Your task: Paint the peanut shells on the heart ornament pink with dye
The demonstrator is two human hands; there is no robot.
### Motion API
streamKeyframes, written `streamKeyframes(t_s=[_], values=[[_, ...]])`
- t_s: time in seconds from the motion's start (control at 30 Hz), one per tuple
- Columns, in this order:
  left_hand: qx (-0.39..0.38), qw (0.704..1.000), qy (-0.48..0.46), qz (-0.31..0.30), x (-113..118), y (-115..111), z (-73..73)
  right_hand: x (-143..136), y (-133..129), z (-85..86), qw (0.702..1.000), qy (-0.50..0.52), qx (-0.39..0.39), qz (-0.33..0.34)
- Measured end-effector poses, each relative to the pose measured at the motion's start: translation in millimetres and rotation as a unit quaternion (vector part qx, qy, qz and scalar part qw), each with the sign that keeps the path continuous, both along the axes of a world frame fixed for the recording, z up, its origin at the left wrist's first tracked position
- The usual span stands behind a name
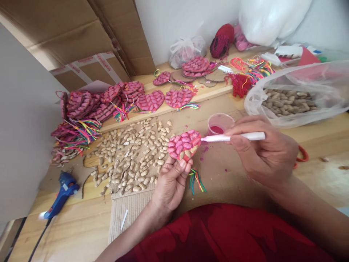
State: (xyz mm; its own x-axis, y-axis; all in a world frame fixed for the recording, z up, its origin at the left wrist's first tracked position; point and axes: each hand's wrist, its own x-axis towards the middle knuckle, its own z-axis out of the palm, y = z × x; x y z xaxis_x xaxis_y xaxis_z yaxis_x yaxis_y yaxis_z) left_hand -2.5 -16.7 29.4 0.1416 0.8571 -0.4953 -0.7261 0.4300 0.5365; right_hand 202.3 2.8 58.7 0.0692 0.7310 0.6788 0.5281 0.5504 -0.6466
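Wooden surface, brown cardboard laid over part of it. Pink peanut-covered pieces line the back and pile up at the left. Clear plastic bag of plain peanuts at the right; loose peanuts spread left of the hands.

Right hand: fingers closed pen-fashion round a white-handled brush. Left hand: thumb and fingers pinched on the lower edge of a small red piece, raised in front of the body, peanut side up. Clear cup with pink liquid stands just beyond the brush. Coloured tassel below the piece; whether attached, cannot tell.

Step in hand, as I judge it: colouring the shells. Most are pink; a few tan shells remain near the left thumb. Brush tip at the piece's right edge, apparently touching. Next move seems to call for bringing the tip down to those tan shells, the pinch shifted clear of wet colour, and a dip if the bristles run dry.
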Motion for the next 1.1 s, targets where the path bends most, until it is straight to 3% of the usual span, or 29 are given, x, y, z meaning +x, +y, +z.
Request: streamKeyframes(t_s=[0.27, 0.47, 0.6, 0.9, 1.1], values=[[0.004, 1.0, -0.015, -0.008, -1.0, -0.8, -2.5, 0.6, 1.7, 3.0, 0.997, 0.064, -0.017, 0.031], [-0.01, 1.0, -0.018, -0.008, -1.5, -0.7, -1.6, -0.6, 2.9, 4.1, 0.994, 0.105, -0.02, 0.001], [-0.024, 0.999, -0.023, -0.009, -1.3, -1.6, -0.2, -0.2, 3.6, 4.9, 0.985, 0.162, -0.055, 0.039], [-0.038, 0.999, -0.022, -0.014, -1.4, -1.1, -0.3, 1.9, 5.0, 3.8, 0.98, 0.187, -0.06, 0.026], [-0.022, 0.999, -0.025, -0.03, -2.0, -2.6, 0.6, 3.2, 7.2, -0.2, 0.969, 0.221, -0.085, 0.065]])
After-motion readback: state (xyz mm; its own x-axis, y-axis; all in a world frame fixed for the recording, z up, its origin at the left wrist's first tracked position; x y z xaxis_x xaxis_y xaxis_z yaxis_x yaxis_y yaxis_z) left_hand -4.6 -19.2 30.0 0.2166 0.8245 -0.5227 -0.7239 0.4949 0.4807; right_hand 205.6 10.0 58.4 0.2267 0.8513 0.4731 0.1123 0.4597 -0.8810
